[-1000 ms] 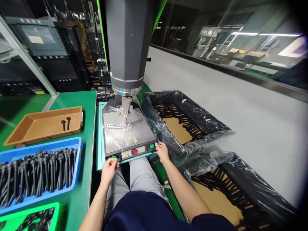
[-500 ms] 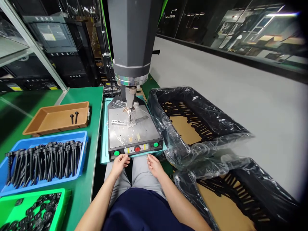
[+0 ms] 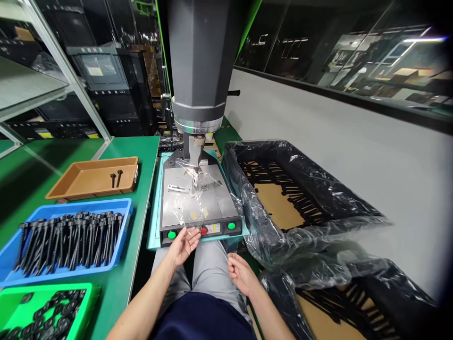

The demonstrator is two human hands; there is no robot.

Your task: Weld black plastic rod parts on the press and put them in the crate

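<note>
My left hand [image 3: 185, 245] is palm up with its fingers apart, holding nothing. Its fingertips are at the front panel of the press's metal base plate [image 3: 182, 212], close to the red button [image 3: 203, 231]. Left of that hand is a green button [image 3: 171, 234]; a second green button [image 3: 231, 225] sits at the panel's right end. My right hand [image 3: 242, 274] hovers over my right knee, fingers curled in toward the thumb, and I see nothing in it. Above the plate, the metal tool head [image 3: 196, 151] points down at a small fixture wrapped in clear film.
On the left bench, a brown tray [image 3: 76, 184] holds two black bolt-like parts [image 3: 119, 178]. A blue tray [image 3: 128, 208] is packed with long black ones, and a green tray [image 3: 21, 309] has small black pieces. Right, two film-lined crates [image 3: 332, 189] hold rows of black parts on cardboard.
My left hand has opened from a pinch and turned palm up, moving right toward the red button. My right hand has drawn back and to the right, away from the panel. The view has shifted slightly.
</note>
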